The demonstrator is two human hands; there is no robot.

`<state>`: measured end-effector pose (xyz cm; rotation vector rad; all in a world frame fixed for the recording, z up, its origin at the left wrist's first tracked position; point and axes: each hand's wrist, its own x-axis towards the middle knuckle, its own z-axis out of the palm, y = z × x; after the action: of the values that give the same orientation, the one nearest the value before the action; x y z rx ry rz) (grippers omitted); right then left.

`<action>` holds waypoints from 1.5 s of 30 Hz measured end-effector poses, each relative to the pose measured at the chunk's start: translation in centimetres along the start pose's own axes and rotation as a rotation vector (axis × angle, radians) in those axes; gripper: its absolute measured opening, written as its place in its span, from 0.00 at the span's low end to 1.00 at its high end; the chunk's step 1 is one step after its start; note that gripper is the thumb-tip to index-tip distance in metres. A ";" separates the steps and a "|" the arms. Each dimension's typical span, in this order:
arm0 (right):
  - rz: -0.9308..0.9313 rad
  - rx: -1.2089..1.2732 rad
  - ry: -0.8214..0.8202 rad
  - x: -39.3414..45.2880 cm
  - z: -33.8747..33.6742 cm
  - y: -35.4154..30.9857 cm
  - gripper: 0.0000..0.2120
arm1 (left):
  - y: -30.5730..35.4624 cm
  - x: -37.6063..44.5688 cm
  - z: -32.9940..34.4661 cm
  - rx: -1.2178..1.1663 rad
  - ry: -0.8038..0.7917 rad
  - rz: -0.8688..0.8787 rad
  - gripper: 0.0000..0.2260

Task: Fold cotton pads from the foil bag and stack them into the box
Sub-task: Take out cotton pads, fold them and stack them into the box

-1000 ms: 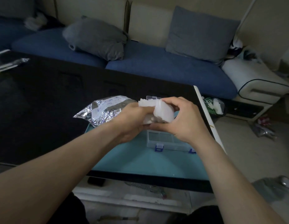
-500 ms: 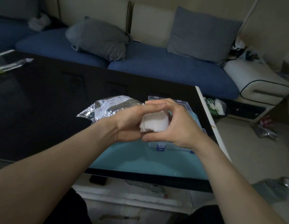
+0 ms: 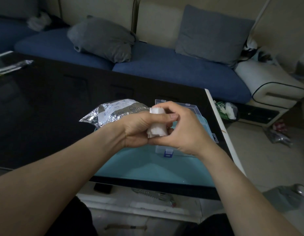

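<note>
Both your hands are bunched up together over the box right now. Your left hand (image 3: 139, 128) has its thumb laid across the top of a small wad of white cotton pads (image 3: 157, 129), fingers curled under it, and your right hand (image 3: 183, 128) wraps round the same wad from the other side, pinching it too. So the pads are up in the air between your palms, not in anything. Right below sits the clear plastic box (image 3: 166, 149) with blue latches, on a teal mat (image 3: 148, 166). Just left of it, partly behind your left wrist, lies the crinkly foil bag (image 3: 110, 112), on the black table (image 3: 45, 108).
</note>
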<state>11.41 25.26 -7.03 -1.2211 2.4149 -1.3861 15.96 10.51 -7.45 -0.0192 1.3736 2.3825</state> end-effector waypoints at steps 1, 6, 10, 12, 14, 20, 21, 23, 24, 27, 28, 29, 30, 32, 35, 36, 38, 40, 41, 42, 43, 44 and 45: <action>-0.022 0.003 0.008 -0.1 -0.1 -0.1 0.34 | 0.1 0.0 -0.2 -0.006 -0.015 -0.004 0.11; -0.105 -0.107 0.042 0.0 -0.2 0.1 0.39 | 0.0 -0.7 0.0 0.024 -0.185 0.004 0.11; -0.082 -0.121 -0.074 0.0 -0.2 0.0 0.44 | -0.3 -0.4 0.5 0.080 -0.153 0.060 0.09; -0.013 0.012 -0.199 -0.1 -1.2 0.4 0.44 | -0.3 -0.4 0.3 0.200 -0.127 0.034 0.07; 0.031 0.294 -0.314 -0.5 -2.5 0.9 0.40 | -0.1 -0.6 0.0 0.262 -0.154 -0.030 0.10; 0.247 0.582 -0.253 -0.6 -2.4 2.9 0.19 | 0.0 -0.6 -0.8 0.261 -0.252 -0.144 0.15; 0.231 0.520 -0.252 -0.6 -2.2 3.2 0.17 | 0.0 -0.5 -0.7 0.257 -0.240 -0.154 0.15; 0.201 0.503 -0.226 -0.5 -2.2 3.6 0.14 | -0.2 -0.3 -0.5 0.249 -0.182 -0.168 0.15; 0.178 0.499 -0.211 -0.5 -2.3 3.6 0.13 | -0.2 -0.2 -0.4 0.248 -0.149 -0.164 0.15; 0.133 0.481 -0.152 -0.4 -2.5 3.5 0.12 | -0.1 0.2 -0.3 0.266 -0.110 -0.148 0.15; 0.146 0.526 -0.083 -0.2 -2.6 3.5 0.11 | -0.2 0.3 -0.4 0.301 -0.091 -0.150 0.15; 0.180 0.592 0.023 0.0 -2.9 3.7 0.11 | -0.4 0.4 -0.5 0.343 -0.054 -0.155 0.15; 0.214 0.652 0.141 0.2 -3.2 4.1 0.11 | -0.6 0.7 -0.7 0.384 0.013 -0.143 0.15; 0.277 0.604 0.342 0.8 -3.9 5.5 0.08 | -0.9 1.5 -1.1 0.475 0.217 -0.032 0.11; 0.395 0.342 0.420 1.4 -3.8 8.3 0.13 | -1.5 2.5 -2.2 1.005 0.475 0.226 0.05; 0.439 0.271 0.396 1.6 -3.4 9.0 0.15 | -1.7 2.5 -2.4 1.198 0.498 0.274 0.06; 0.490 0.117 0.308 2.2 -2.6 9.7 0.15 | -2.1 2.6 -2.4 1.406 0.461 0.313 0.09; 0.527 -0.025 0.230 2.8 -1.9 9.7 0.17 | -2.8 2.9 -2.5 1.554 0.372 0.322 0.16; 0.554 -0.077 0.216 3.2 -1.6 9.6 0.18 | -3.2 3.0 -2.6 1.638 0.324 0.283 0.18; 0.586 -0.112 0.214 3.5 -1.3 9.7 0.19 | -3.7 3.2 -2.6 1.734 0.285 0.226 0.20; 0.617 -0.140 0.214 3.8 -1.1 9.9 0.19 | -4.0 3.4 -2.7 1.826 0.259 0.174 0.20; 0.652 -0.173 0.204 4.0 -1.0 10.0 0.20 | -4.2 3.5 -2.8 1.893 0.245 0.134 0.20; 0.691 -0.198 0.192 4.2 -1.0 10.2 0.20 | -4.3 3.5 -2.8 1.936 0.244 0.109 0.20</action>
<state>2.14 25.74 -13.07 -0.2029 2.7491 -1.0953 13.65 11.20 -13.24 0.2801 3.0698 0.2521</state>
